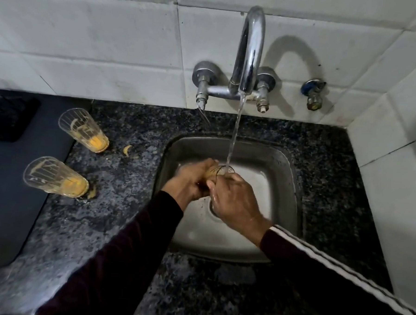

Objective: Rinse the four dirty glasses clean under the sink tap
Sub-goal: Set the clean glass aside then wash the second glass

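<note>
Rinsing step at the steel sink (pixel 282 185). The left hand (pixel 191 180) gripped the body of a ribbed glass (pixel 219 171), fingers curled round it; the right hand (pixel 233 202) was at its rim, though whether it gripped could not be told. The glass lay tilted over the basin, with the tap (pixel 250 51) stream falling at its mouth. Two glasses with yellow residue (pixel 83 132) (pixel 56 177) stood on the granite counter (pixel 127 213) to the left; a fourth was not visible. Good practice: probably turn the glass so water sweeps every wall, holding firmly, since wet glass slips.
</note>
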